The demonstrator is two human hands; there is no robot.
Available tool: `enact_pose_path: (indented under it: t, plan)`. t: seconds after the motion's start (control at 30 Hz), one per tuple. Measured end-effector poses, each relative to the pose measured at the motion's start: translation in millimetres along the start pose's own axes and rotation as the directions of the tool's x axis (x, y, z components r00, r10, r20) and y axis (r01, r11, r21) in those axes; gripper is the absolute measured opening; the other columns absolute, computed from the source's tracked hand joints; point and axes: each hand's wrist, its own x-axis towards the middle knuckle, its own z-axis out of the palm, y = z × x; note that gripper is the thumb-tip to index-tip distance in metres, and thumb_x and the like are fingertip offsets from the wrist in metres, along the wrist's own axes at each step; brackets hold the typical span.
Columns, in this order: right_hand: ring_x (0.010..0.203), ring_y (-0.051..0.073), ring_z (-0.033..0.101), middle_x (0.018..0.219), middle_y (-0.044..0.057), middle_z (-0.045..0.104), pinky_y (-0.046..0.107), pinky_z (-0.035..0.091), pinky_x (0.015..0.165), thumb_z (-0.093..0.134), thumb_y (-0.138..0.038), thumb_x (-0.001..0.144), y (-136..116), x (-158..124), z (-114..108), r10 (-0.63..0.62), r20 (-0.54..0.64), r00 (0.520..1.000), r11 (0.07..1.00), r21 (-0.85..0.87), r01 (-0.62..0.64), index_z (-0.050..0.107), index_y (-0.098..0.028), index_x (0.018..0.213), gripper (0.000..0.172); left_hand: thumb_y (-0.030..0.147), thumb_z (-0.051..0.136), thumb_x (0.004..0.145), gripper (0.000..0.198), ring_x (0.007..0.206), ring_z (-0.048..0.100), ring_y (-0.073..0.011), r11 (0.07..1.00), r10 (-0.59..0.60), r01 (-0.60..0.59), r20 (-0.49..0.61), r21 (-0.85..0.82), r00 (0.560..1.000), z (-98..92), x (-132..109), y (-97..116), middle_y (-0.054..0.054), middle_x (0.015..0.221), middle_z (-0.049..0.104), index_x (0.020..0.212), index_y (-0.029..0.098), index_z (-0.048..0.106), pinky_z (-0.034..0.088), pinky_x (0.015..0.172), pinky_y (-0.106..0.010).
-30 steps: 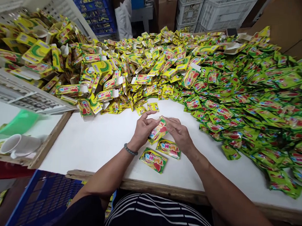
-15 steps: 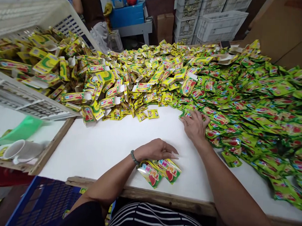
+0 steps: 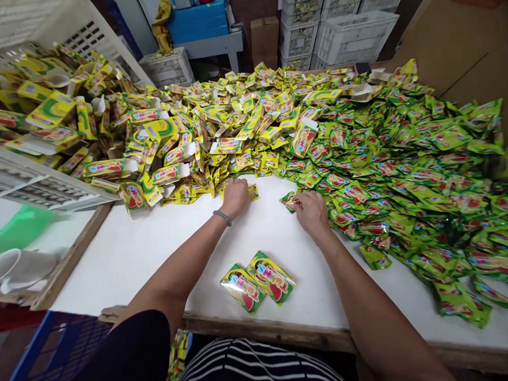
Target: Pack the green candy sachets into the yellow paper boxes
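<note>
Both arms stretched forward, the left hand (image 3: 237, 198) and right hand (image 3: 312, 211) low and well apart.
The left forearm (image 3: 187, 260) slants up and inward from the lower left, and the right forearm (image 3: 355, 285) mirrors it from the lower right, so the two converge without crossing. The left hand sits slightly farther out, its back turned up, the fingers curled under and their tips hidden; the left wrist (image 3: 224, 216) looks nearly straight. The right hand also shows its back, with bent fingers angled inward toward the left; how tightly they close cannot be told. The trunk (image 3: 267, 368) is centred between the arms.
</note>
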Motion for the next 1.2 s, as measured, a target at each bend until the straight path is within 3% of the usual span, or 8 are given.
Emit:
enact_pose_path:
  t: [0.2,0.4,0.57,0.8,0.9,1.0,1.1,1.2]
  plan:
    - [0.067,0.019,0.055,0.073,0.001,0.062,0.035,0.046,0.068,0.076,-0.037,0.063,-3.7,-2.4,-4.9,0.197,0.083,0.977,0.905,0.368,-0.214,0.065,-0.02,0.096,0.039,0.028,0.071,0.071,0.017,0.059,0.052,-0.0136,0.752,-0.062,0.101,0.082,-0.652,0.995,10.9,-43.1,2.5,0.0,0.066,0.061,0.08,0.016,0.063,0.037,0.057,-0.024]
    - [0.066,0.015,0.059,0.07,-0.002,0.061,0.033,0.053,0.067,0.084,-0.047,0.05,-26.0,-13.7,-14.3,0.234,0.217,0.948,0.446,0.842,-0.303,0.061,-0.018,0.084,0.051,0.024,0.083,0.052,0.04,0.048,0.048,-0.0083,0.362,-0.109,0.292,0.27,-0.885,0.957,18.1,-70.6,11.9,0.005,0.056,0.056,0.083,0.014,0.061,0.034,0.049,-0.02]
    - [0.062,0.016,0.059,0.066,-0.001,0.062,0.033,0.054,0.062,0.085,-0.046,0.048,-46.4,-21.9,-9.8,0.212,0.296,0.931,0.489,0.793,-0.364,0.061,-0.019,0.082,0.05,0.029,0.082,0.056,0.035,0.059,0.054,-0.0077,0.097,0.1,0.263,0.272,-0.96,0.957,5.3,-78.9,25.2,0.0,0.068,0.064,0.08,0.011,0.064,0.04,0.058,-0.02]
    - [0.08,0.022,0.065,0.089,0.007,0.071,0.038,0.054,0.078,0.075,-0.049,0.064,-44.2,-30.6,-11.4,0.106,0.445,0.889,0.495,0.752,-0.435,0.066,-0.017,0.102,0.05,0.044,0.086,0.053,0.048,0.055,0.053,-0.0077,0.051,0.076,0.25,0.253,-0.967,0.964,9.4,-84.3,29.7,0.001,0.061,0.061,0.077,0.012,0.059,0.04,0.057,-0.022]
    - [0.081,0.023,0.065,0.086,0.008,0.072,0.036,0.055,0.071,0.073,-0.052,0.066,-43.8,-33.4,-15.3,0.058,0.509,0.859,0.48,0.74,-0.471,0.069,-0.016,0.092,0.044,0.044,0.086,0.053,0.052,0.052,0.054,-0.0091,0.121,0.134,0.291,0.306,-0.949,0.942,3.2,-78.4,24.5,0.003,0.058,0.06,0.084,0.015,0.055,0.042,0.057,-0.023]
    - [0.073,0.021,0.062,0.077,0.007,0.07,0.034,0.055,0.064,0.071,-0.054,0.066,-43.4,-34.3,-16.3,0.123,0.441,0.889,0.518,0.735,-0.437,0.068,-0.017,0.08,0.04,0.04,0.082,0.061,0.047,0.058,0.06,-0.0144,0.42,0.144,0.217,0.301,-0.881,0.943,-23.5,-54.9,9.5,0.0,0.063,0.065,0.092,0.018,0.055,0.045,0.061,-0.027]
    - [0.068,0.019,0.059,0.072,0.005,0.068,0.033,0.054,0.063,0.068,-0.055,0.067,-43.8,-33.1,-17.3,0.167,0.393,0.904,0.55,0.723,-0.417,0.064,-0.018,0.075,0.039,0.031,0.076,0.068,0.03,0.08,0.065,-0.0227,0.843,-0.069,0.035,-0.043,-0.538,0.997,-61.5,-10.4,-13.7,-0.007,0.081,0.071,0.09,0.019,0.06,0.045,0.072,-0.031]
    - [0.066,0.019,0.058,0.068,0.003,0.066,0.032,0.053,0.063,0.069,-0.053,0.066,-46.9,-31.3,-21.0,0.168,0.383,0.908,0.563,0.719,-0.407,0.061,-0.019,0.071,0.035,0.04,0.066,0.077,0.027,0.098,0.064,-0.0334,0.922,-0.319,0.23,-0.274,-0.31,0.907,-88.0,42.6,-35.4,-0.018,0.092,0.069,0.086,0.015,0.062,0.044,0.079,-0.037]
